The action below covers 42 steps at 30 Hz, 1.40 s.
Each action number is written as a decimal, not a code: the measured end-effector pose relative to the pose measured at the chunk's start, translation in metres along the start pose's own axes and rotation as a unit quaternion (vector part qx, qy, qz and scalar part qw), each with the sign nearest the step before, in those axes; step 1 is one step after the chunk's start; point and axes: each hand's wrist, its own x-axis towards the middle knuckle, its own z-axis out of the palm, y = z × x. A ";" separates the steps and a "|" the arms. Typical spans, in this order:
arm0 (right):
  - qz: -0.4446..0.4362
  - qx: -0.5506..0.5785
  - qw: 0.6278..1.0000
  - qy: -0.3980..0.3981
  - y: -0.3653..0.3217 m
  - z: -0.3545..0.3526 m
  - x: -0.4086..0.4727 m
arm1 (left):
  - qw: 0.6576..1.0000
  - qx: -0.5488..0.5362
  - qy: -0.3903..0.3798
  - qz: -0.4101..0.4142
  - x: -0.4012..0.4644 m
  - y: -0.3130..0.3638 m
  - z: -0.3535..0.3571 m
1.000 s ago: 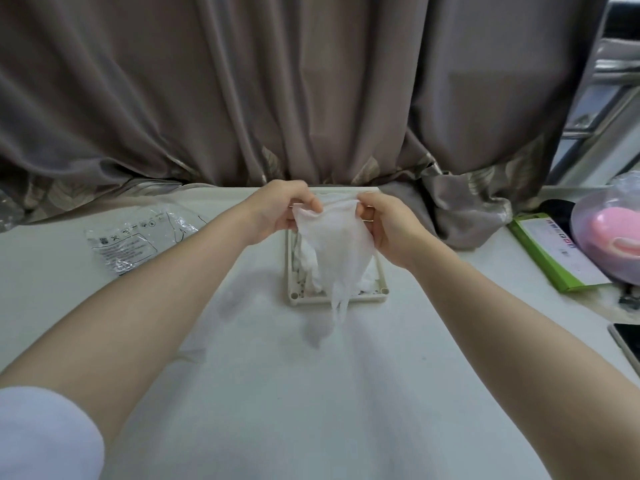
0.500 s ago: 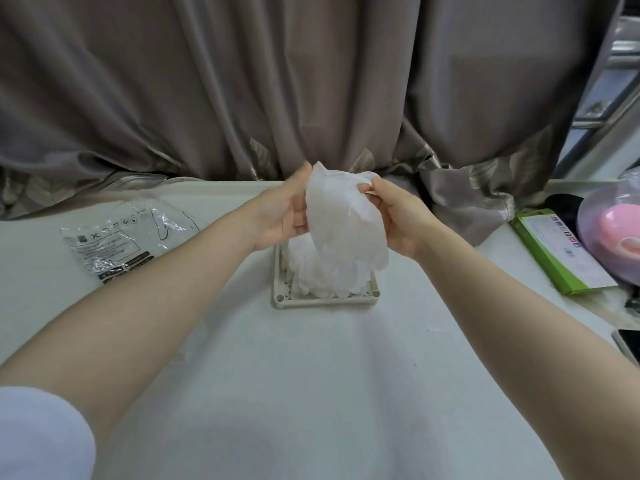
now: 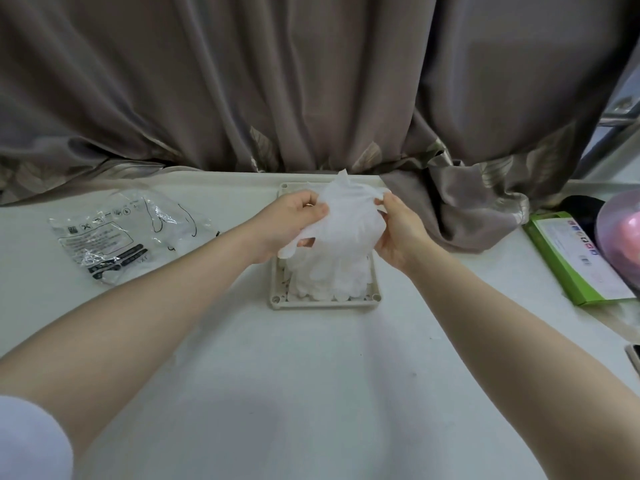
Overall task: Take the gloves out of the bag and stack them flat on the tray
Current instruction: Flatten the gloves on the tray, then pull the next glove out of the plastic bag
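Observation:
A thin white translucent glove [image 3: 346,220] is held spread above the tray. My left hand [image 3: 294,220] pinches its left edge and my right hand [image 3: 398,233] pinches its right edge. Under it a pile of white gloves [image 3: 332,278] lies in a small square beige tray [image 3: 277,299] near the table's far edge. The clear printed plastic bag [image 3: 117,233] lies crumpled on the table to the left, apart from both hands.
A grey curtain [image 3: 311,81] hangs behind the white table [image 3: 311,393], and its hem bunches on the table right of the tray. A green box [image 3: 575,258], a pink domed container [image 3: 623,230] and a phone edge [image 3: 633,355] sit at the right.
The glove, held hanging by its cuff a second ago, was flipped up and is now lower and flatter over the pile. Both hands have come down toward the tray.

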 end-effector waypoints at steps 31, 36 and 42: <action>-0.048 -0.328 0.943 -0.026 0.028 0.006 0.135 | 0.938 0.348 -0.008 -0.007 0.114 -0.082 -0.051; -0.244 -0.595 0.765 0.035 0.061 -0.007 0.098 | 0.885 0.458 0.050 0.071 0.100 -0.082 -0.044; -0.169 -0.763 0.609 -0.133 0.093 -0.007 0.073 | 0.812 0.582 -0.038 0.008 0.105 -0.098 -0.025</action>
